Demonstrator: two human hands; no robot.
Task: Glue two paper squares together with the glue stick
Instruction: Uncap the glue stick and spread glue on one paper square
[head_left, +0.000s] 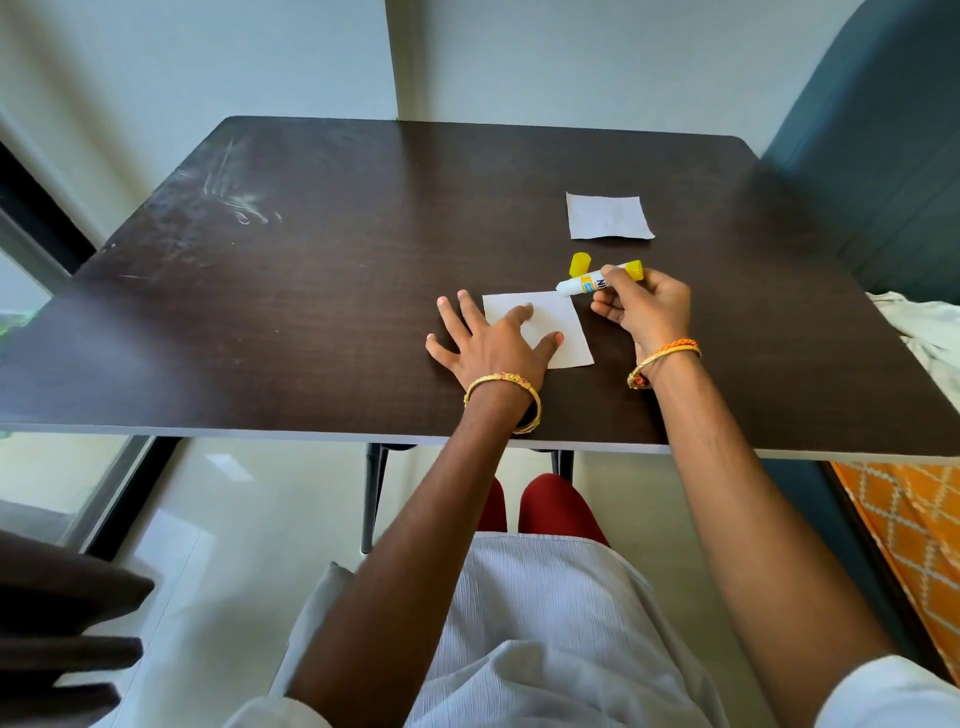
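Note:
A white paper square (558, 322) lies on the dark table (311, 322) near the front edge. My left hand (488, 343) presses flat on its left part with fingers spread. My right hand (644, 306) grips an uncapped white glue stick (584, 283) with a yellow base. The stick lies nearly level, its tip touching the square's far right corner. The yellow cap (579, 264) stands on the table just behind the stick. A second white paper square (608, 215) lies farther back on the right, apart from both hands.
The table's left half is bare with pale smudges (244, 202). A teal seat back (883, 171) rises at the right, with white cloth (930, 332) and orange patterned fabric (904, 525) beside the table. Walls stand behind the table.

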